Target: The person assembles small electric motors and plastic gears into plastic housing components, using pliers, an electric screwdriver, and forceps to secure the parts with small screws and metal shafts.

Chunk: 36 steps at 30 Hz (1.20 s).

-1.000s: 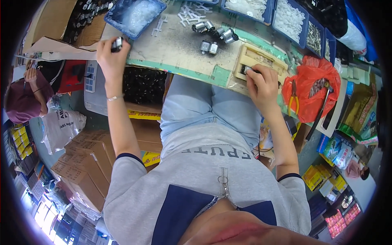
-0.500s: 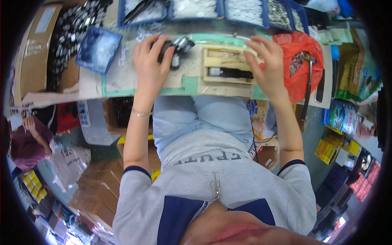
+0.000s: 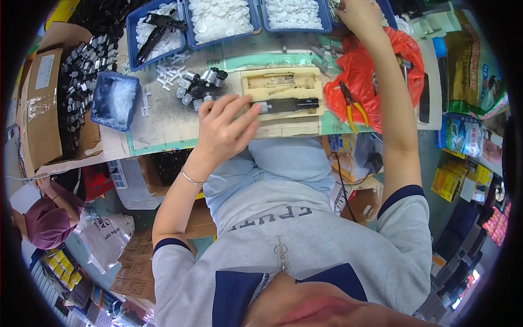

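My left hand (image 3: pixel 226 128) hovers palm down at the left end of a cream holding block (image 3: pixel 280 82), fingers apart and nothing visibly held. Its fingertips are by the silver end of a long black part (image 3: pixel 289 105) lying in the block's front slot; whether they touch it I cannot tell. My right hand (image 3: pixel 362 19) reaches to the far right, into a blue bin of small metal pieces (image 3: pixel 333 6). Its fingers curl down there, and what they pinch is hidden. Small silver-and-black cylinders (image 3: pixel 202 84) lie heaped beyond my left hand.
Blue bins of white discs (image 3: pixel 220 22) line the back. Yellow-handled pliers (image 3: pixel 354 111) rest on a red plastic bag (image 3: pixel 340 90), under my right forearm. A small blue tray (image 3: pixel 115 101) stands left, beside a carton of silver-and-black parts (image 3: pixel 46 109). Another person (image 3: pixel 52 218) sits at far left.
My right hand has left the holding block and gone out to the far right bin. My left hand has come off the cylinders, nearer me and the block. The whole view has shifted.
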{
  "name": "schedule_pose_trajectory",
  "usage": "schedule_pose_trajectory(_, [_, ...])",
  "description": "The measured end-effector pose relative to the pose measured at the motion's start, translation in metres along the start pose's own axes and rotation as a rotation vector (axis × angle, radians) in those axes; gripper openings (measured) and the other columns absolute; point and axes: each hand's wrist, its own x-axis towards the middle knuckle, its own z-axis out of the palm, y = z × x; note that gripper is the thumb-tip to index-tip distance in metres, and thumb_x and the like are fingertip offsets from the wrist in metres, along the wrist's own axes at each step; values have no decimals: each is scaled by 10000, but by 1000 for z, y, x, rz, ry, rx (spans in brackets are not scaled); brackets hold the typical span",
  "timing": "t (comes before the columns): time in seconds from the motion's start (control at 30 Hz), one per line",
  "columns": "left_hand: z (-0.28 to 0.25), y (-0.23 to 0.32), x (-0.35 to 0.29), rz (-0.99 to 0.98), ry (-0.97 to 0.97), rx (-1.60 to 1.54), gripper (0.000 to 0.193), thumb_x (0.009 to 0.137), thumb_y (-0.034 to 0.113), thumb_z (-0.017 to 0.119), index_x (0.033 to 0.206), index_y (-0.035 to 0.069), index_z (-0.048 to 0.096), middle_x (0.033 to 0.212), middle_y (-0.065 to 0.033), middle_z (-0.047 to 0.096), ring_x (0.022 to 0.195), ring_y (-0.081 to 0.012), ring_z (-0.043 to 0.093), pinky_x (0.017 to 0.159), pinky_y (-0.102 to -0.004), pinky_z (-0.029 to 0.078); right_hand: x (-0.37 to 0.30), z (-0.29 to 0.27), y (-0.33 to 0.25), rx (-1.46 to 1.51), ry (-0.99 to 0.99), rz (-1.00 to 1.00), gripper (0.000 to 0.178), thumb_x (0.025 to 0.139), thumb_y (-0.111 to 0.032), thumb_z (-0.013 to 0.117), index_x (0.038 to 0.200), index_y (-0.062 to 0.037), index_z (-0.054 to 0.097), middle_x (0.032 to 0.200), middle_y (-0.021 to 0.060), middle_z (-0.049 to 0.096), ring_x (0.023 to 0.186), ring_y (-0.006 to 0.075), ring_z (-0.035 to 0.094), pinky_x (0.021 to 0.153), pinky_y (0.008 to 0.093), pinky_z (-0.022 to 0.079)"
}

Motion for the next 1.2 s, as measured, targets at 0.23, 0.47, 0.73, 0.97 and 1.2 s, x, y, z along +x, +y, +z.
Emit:
schedule_pose_trajectory(0.23, [-9, -1, 47, 52, -14, -130, 243, 684, 221, 718, 894, 124, 647, 1006, -34, 608, 921, -206, 560, 787, -373, 343, 3, 41, 24, 38, 155, -202, 138, 769, -160, 578, 733, -44, 644, 713, 165, 638, 740, 345, 613, 700, 457, 462])
schedule_pose_trajectory(0.47, [29, -43, 167, 31, 247, 121, 133, 706, 125, 676, 830, 91, 641, 869, -49, 587, 850, -225, 538, 743, -342, 386, -7, 36, 22, 298, 406, -222, 90, 758, -80, 559, 697, -20, 583, 723, 161, 621, 712, 343, 603, 673, 449, 475])
schedule_pose_trajectory(0.73, [65, -59, 197, 77, 21, 375, 30, 711, 113, 644, 700, 86, 636, 817, -51, 566, 849, -211, 528, 737, -344, 387, -15, 26, 24, 674, 277, -87, 88, 782, -49, 585, 843, 2, 621, 818, 167, 651, 726, 320, 640, 659, 382, 509])
schedule_pose_trajectory(0.97, [65, -62, 204, 155, -85, 398, 38, 739, 114, 619, 739, 76, 629, 841, -51, 572, 843, -213, 546, 750, -344, 394, -31, 4, 1, 1206, 177, 100, 91, 812, -10, 596, 885, 39, 622, 795, 101, 667, 691, 140, 671, 599, 241, 508])
schedule_pose_trajectory(1.2, [62, -66, 207, 253, -104, 285, 59, 750, 121, 627, 798, 94, 605, 873, -45, 562, 863, -211, 546, 755, -336, 392, -50, -12, -19, 1410, 76, 147, 57, 844, 3, 582, 894, 30, 590, 813, 47, 641, 772, 127, 673, 626, 210, 509])
